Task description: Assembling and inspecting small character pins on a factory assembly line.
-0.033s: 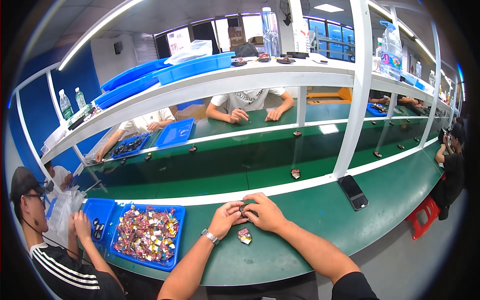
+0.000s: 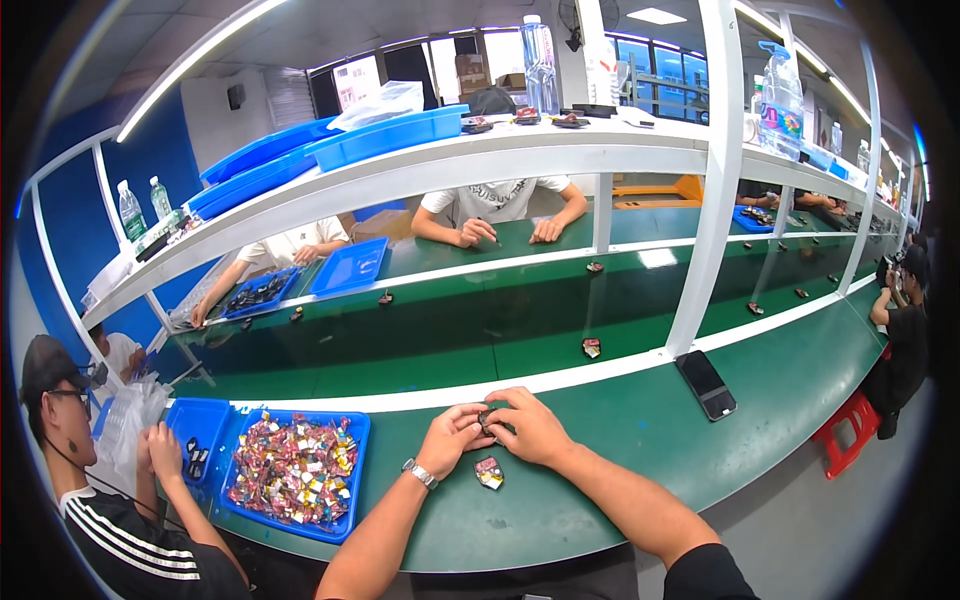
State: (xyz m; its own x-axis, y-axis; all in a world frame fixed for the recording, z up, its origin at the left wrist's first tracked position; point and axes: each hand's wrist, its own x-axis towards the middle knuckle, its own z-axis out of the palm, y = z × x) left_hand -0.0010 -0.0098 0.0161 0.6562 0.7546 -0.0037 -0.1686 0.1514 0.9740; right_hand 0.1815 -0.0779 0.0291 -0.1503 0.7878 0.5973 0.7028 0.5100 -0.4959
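Note:
My left hand (image 2: 452,437) and my right hand (image 2: 527,428) meet over the green worktop (image 2: 610,450). Their fingertips close together round a small dark part (image 2: 486,424), mostly covered by the fingers, so its kind is unclear. Just below them on the worktop lies a small assembly (image 2: 489,474) with red, yellow, white and black areas. Left of my left forearm stands a blue tray (image 2: 362,450) heaped with many small pieces in pink, yellow and white.
A black phone (image 2: 706,385) lies to the right, beside a white upright post (image 2: 705,250). Beyond a white rail runs a green conveyor (image 2: 440,345) with scattered small parts. A co-worker (image 2: 110,480) sits at left by another blue tray (image 2: 200,415). Overhead spans a white shelf (image 2: 520,150).

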